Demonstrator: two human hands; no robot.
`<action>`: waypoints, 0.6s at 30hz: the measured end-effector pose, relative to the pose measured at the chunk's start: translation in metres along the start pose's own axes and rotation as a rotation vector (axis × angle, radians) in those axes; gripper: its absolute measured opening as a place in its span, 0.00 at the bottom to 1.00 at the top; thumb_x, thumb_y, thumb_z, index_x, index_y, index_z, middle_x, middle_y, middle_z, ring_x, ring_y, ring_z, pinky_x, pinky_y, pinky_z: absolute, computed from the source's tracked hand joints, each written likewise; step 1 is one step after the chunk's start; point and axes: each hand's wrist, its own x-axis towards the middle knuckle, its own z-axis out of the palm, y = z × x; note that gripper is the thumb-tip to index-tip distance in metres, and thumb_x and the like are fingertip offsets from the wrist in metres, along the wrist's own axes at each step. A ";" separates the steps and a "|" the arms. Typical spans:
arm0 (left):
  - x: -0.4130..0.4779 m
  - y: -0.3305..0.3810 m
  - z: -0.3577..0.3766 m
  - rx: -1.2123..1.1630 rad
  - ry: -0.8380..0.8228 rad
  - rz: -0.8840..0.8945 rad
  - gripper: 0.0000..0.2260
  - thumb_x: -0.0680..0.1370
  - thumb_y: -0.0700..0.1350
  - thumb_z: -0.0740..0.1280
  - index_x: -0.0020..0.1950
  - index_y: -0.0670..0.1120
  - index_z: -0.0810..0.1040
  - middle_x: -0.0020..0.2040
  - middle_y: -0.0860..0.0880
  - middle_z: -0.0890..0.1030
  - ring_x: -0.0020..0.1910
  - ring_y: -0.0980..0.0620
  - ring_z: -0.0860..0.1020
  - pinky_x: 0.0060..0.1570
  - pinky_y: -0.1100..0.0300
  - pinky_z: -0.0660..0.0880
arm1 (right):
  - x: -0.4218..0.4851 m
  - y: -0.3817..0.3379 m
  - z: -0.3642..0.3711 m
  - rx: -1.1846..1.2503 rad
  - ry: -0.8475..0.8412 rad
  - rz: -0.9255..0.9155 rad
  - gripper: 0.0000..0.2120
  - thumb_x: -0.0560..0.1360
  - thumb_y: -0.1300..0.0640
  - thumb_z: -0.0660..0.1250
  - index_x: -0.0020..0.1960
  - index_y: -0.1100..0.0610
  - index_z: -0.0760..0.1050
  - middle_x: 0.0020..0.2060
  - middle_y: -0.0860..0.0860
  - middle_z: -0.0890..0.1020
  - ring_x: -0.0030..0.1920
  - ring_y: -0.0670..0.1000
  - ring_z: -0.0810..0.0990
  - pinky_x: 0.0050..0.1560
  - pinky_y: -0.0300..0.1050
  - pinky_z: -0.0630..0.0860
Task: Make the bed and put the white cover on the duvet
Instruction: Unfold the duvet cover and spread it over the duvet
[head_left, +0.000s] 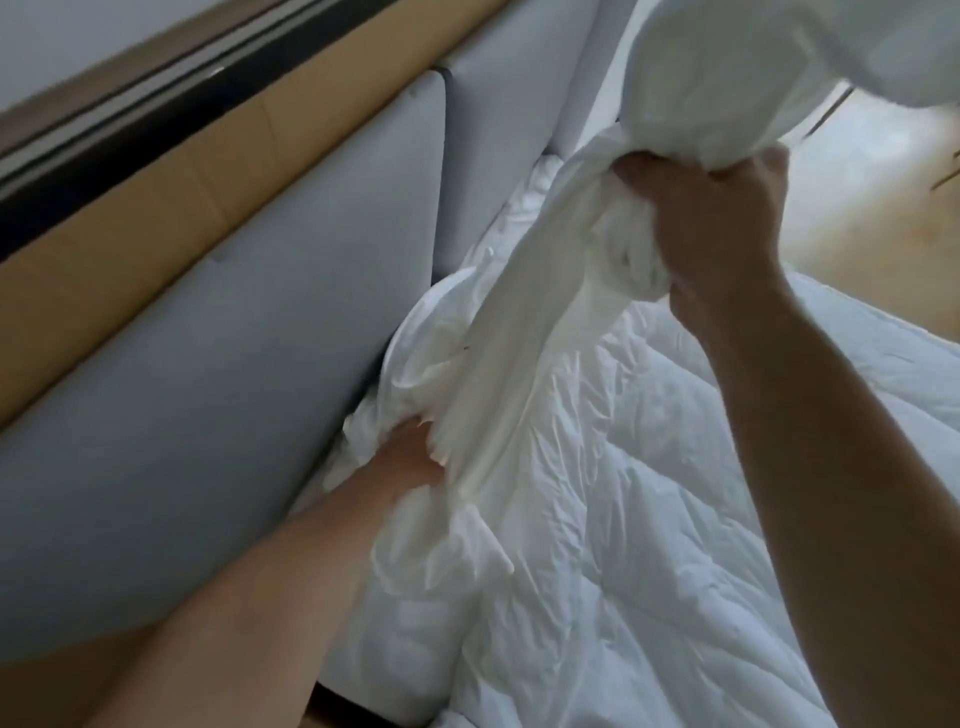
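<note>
Overhead, the right hand (711, 223) clenches a bunched length of the white cover (519, 312) in its fist. Lower, the left hand (410, 452) grips the cover's other end, fingers buried in folds, over the quilted duvet (675, 519) at the headboard (260, 364) edge of the bed (511, 213).

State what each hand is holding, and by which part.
The right hand grips the white cover by a bunched stretch, raised above the duvet. The left hand grips the cover's gathered lower end beside the grey headboard.
</note>
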 end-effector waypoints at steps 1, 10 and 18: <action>0.003 -0.010 0.008 0.053 -0.029 -0.034 0.54 0.60 0.58 0.71 0.83 0.53 0.50 0.82 0.45 0.55 0.81 0.45 0.55 0.77 0.49 0.58 | -0.003 0.000 0.001 0.024 0.004 -0.006 0.08 0.60 0.64 0.77 0.33 0.56 0.80 0.33 0.53 0.81 0.37 0.57 0.84 0.38 0.56 0.81; -0.052 -0.035 0.017 0.203 -0.154 -0.383 0.33 0.78 0.53 0.67 0.81 0.49 0.59 0.68 0.43 0.77 0.60 0.45 0.81 0.51 0.58 0.79 | 0.025 -0.019 -0.004 0.047 0.020 -0.083 0.08 0.58 0.57 0.79 0.31 0.52 0.80 0.31 0.45 0.81 0.36 0.50 0.80 0.39 0.55 0.82; -0.020 0.052 -0.064 0.221 0.244 0.108 0.27 0.74 0.49 0.66 0.72 0.46 0.69 0.69 0.41 0.74 0.68 0.38 0.74 0.63 0.48 0.73 | 0.010 -0.017 -0.007 0.302 -0.150 0.110 0.12 0.66 0.63 0.77 0.48 0.61 0.82 0.42 0.56 0.86 0.44 0.56 0.86 0.49 0.56 0.84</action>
